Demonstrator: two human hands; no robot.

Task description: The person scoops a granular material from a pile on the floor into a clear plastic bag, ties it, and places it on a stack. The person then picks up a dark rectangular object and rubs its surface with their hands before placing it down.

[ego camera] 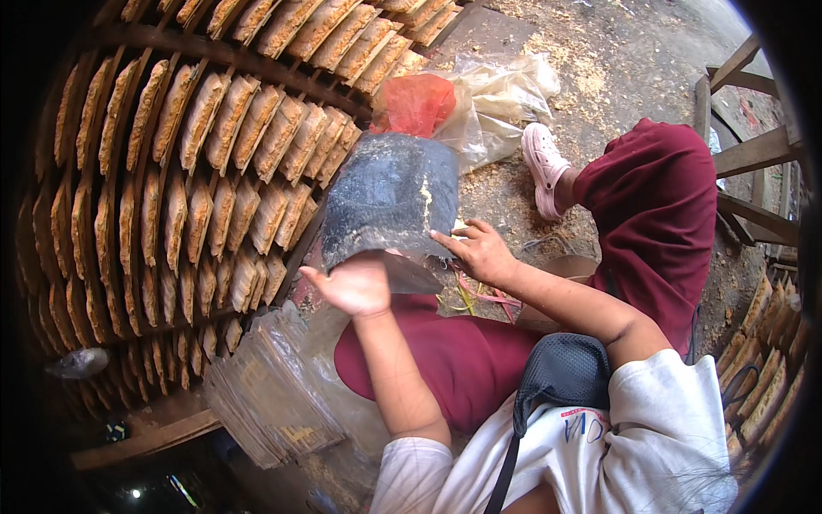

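Observation:
A worn black sheet, apparently plastic, curves over something before me, with pale residue on its surface. My left hand is at its near edge, palm up and thumb out to the left. The fingers of that hand are blurred and partly hidden under the edge. A thin, dark, see-through flap hangs beside them. At the sheet's near right corner is my right hand, index fingertip touching the edge. Whether its other fingers grip the sheet cannot be made out. What lies beneath the sheet is hidden.
Wooden racks of tempeh-like slabs rise on the left. Red plastic and clear plastic lie beyond the sheet. A stack of flat sheets stands by my left knee. A wooden frame and more slabs are right.

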